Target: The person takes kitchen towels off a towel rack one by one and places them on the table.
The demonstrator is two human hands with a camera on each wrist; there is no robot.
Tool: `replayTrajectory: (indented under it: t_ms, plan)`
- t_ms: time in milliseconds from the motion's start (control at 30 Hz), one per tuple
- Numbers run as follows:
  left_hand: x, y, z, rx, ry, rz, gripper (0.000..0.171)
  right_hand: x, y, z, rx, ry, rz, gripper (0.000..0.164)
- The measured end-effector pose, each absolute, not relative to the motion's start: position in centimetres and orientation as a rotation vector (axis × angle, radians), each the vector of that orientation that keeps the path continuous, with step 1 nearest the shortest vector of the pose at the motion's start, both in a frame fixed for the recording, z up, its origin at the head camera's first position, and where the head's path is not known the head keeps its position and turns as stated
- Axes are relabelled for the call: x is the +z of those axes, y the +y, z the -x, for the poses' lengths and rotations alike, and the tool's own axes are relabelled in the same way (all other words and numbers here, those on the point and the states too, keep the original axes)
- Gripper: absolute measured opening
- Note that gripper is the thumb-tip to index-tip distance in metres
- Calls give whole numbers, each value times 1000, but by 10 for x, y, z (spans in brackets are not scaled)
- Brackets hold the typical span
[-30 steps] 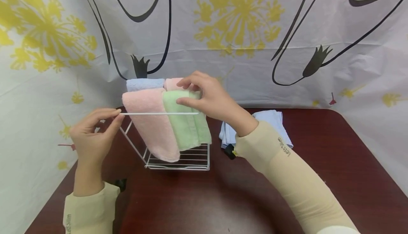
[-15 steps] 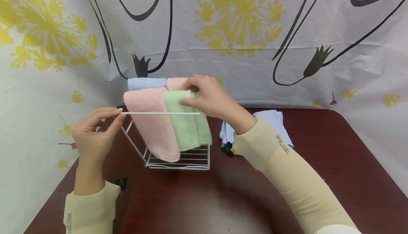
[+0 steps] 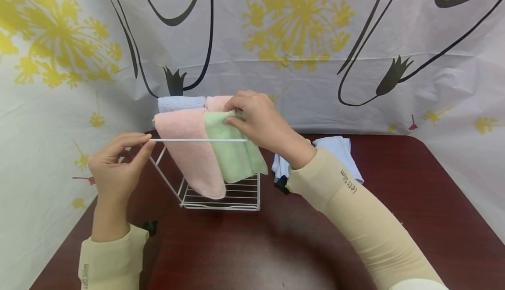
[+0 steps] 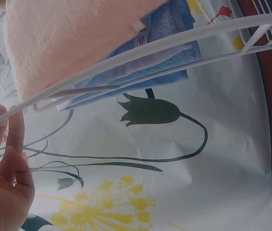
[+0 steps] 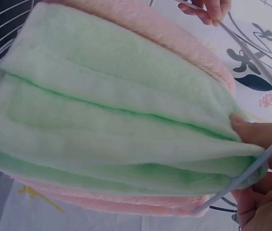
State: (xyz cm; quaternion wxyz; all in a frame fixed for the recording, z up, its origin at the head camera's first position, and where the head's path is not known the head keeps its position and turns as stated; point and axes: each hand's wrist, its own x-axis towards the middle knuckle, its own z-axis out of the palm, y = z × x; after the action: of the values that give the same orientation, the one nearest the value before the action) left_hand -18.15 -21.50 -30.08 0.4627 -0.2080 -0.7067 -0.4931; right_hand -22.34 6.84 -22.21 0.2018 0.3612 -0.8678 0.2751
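Green towel (image 3: pixel 232 158) is pinched near top by right hand (image 3: pixel 262 121), beside front pink towel (image 3: pixel 189 154) in white wire rack (image 3: pixel 221 208); blue towel (image 3: pixel 181 103) and rear pink towel (image 3: pixel 216 102) are seen behind. Rack's top bar (image 3: pixel 189 140) is pinched by left hand (image 3: pixel 118 162). Folded blue cloth (image 3: pixel 337 149) is seen on table (image 3: pixel 394 211).

Access to grip of R. hand (image 3: pixel 260 119) on green towel (image 3: pixel 232 154) is barred, wearer's side, by white rail (image 3: pixel 197 140), pinched at L. end by L. hand (image 3: pixel 118 162); L. of grip, by pink towel (image 3: pixel 191 154), just beside; behind, by 2nd pink towel (image 3: pixel 217 102). Room is left above grip &, nearer wearer, over table (image 3: pixel 221 246) btwn forearms. R. of grip, low path is obstructed by folded blue cloth (image 3: pixel 337 147).
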Motion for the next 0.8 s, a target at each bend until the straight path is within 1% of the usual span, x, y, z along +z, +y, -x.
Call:
replayTrajectory:
  t_ms: [167,367,800]
  plan:
    - [-301,-216,181,-1201,-1750,498,15,-221,69,227,745,-2380,-1054,16]
    - [-301,-217,181,-1193,-1770,505,18,-209,67,232,731,-2402,-1141,15]
    - [-300,-218,182,-1193,-1766,516,16,-204,71,237,1041,-2281,-1167,10]
